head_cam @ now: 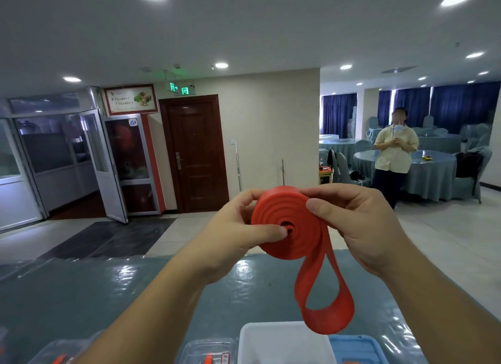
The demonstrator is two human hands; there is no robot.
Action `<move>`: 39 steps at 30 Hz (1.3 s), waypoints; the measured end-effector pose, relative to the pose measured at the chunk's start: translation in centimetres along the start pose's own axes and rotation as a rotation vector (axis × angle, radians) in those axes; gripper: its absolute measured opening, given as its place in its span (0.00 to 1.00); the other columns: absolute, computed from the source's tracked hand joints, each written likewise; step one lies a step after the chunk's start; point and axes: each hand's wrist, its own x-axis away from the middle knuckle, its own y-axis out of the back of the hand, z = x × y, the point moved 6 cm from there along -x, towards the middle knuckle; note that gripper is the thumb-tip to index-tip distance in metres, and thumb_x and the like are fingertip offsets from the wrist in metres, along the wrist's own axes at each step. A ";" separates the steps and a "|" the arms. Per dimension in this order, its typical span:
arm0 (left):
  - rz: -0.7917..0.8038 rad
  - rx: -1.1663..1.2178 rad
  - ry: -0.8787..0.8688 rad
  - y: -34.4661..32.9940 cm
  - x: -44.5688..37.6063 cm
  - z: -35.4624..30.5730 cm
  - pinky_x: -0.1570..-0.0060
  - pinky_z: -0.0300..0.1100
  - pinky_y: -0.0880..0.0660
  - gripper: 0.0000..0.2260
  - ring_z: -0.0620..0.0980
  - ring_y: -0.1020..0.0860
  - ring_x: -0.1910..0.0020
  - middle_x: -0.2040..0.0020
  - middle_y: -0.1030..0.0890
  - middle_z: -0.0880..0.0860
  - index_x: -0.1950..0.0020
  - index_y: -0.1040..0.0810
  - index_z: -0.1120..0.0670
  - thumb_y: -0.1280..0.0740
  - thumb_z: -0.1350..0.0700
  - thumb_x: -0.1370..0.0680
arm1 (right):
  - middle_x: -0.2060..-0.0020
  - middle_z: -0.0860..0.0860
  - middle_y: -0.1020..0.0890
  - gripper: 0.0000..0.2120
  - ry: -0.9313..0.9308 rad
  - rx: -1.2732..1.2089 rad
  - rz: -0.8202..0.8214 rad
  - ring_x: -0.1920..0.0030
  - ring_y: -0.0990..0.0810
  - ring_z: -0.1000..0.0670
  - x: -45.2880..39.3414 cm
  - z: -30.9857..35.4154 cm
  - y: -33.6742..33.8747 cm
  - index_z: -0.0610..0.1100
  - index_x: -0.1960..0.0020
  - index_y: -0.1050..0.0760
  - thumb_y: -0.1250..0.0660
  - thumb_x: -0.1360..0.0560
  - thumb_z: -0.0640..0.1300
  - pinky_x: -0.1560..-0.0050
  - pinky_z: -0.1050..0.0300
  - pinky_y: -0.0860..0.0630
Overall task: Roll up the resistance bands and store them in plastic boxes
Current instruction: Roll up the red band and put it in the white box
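While our left hand (238,228) and right hand (360,222) clamp the coiled red resistance band (284,222), its loose loop hangs toward five o'clock above the white plastic box (282,342).

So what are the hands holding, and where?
A red resistance band: left hand pinches the coil's centre, right hand grips its outer edge.

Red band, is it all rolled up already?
No, the red band is only partly coiled; a loose loop hangs down over the white box.

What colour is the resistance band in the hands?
The resistance band is orange-red, plain, without any pattern; the head view shows it.
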 end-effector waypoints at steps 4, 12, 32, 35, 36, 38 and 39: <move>0.017 -0.145 -0.025 0.3 -0.2 -0.7 0.50 0.42 0.17 0.21 0.54 0.13 0.48 0.48 0.12 0.55 0.39 0.19 0.57 0.22 0.70 0.29 | 0.55 0.46 0.10 0.12 0.024 0.025 0.025 0.53 0.11 0.49 0.0 0.1 -0.6 0.46 0.50 0.13 0.25 0.33 0.44 0.51 0.60 0.16; 0.024 -0.050 -0.014 0.2 -0.4 -0.2 0.50 0.41 0.18 0.19 0.54 0.14 0.48 0.48 0.13 0.55 0.39 0.18 0.56 0.21 0.65 0.28 | 0.54 0.47 0.10 0.13 0.015 0.028 0.017 0.51 0.11 0.47 0.2 0.0 -0.2 0.47 0.48 0.13 0.26 0.32 0.43 0.47 0.56 0.15; -0.019 -0.035 -0.074 -0.3 -0.6 -1.1 0.53 0.38 0.19 0.19 0.50 0.14 0.52 0.51 0.12 0.53 0.39 0.18 0.58 0.23 0.68 0.28 | 0.49 0.46 0.11 0.16 0.037 -0.062 0.022 0.45 0.12 0.44 0.0 0.5 0.0 0.52 0.46 0.12 0.24 0.34 0.44 0.40 0.51 0.17; 0.039 -0.060 -0.043 -0.1 -0.6 -1.6 0.53 0.39 0.18 0.15 0.52 0.13 0.52 0.50 0.12 0.56 0.41 0.16 0.58 0.23 0.66 0.28 | 0.50 0.46 0.11 0.16 0.035 -0.047 0.041 0.46 0.12 0.44 0.3 0.5 -0.2 0.52 0.47 0.12 0.24 0.34 0.44 0.42 0.53 0.16; 0.025 -0.028 -0.050 0.1 -0.6 -1.5 0.53 0.40 0.18 0.16 0.53 0.13 0.52 0.50 0.12 0.57 0.41 0.16 0.59 0.23 0.64 0.29 | 0.49 0.46 0.11 0.15 0.035 -0.074 0.037 0.46 0.12 0.44 0.4 0.5 -0.3 0.53 0.48 0.11 0.24 0.34 0.45 0.43 0.54 0.16; -0.025 0.081 -0.065 -0.1 -0.6 -1.2 0.49 0.48 0.15 0.21 0.58 0.13 0.48 0.47 0.13 0.60 0.39 0.18 0.60 0.22 0.62 0.31 | 0.49 0.45 0.11 0.15 0.029 -0.150 0.009 0.48 0.11 0.45 0.4 0.6 -0.4 0.54 0.48 0.11 0.24 0.34 0.48 0.47 0.55 0.15; -0.055 0.133 -0.067 -0.3 -0.6 -0.9 0.46 0.52 0.15 0.23 0.61 0.14 0.45 0.45 0.13 0.62 0.37 0.19 0.61 0.23 0.61 0.31 | 0.49 0.45 0.11 0.15 0.023 -0.177 -0.008 0.48 0.11 0.45 0.3 0.6 -0.3 0.54 0.48 0.11 0.24 0.35 0.48 0.49 0.56 0.15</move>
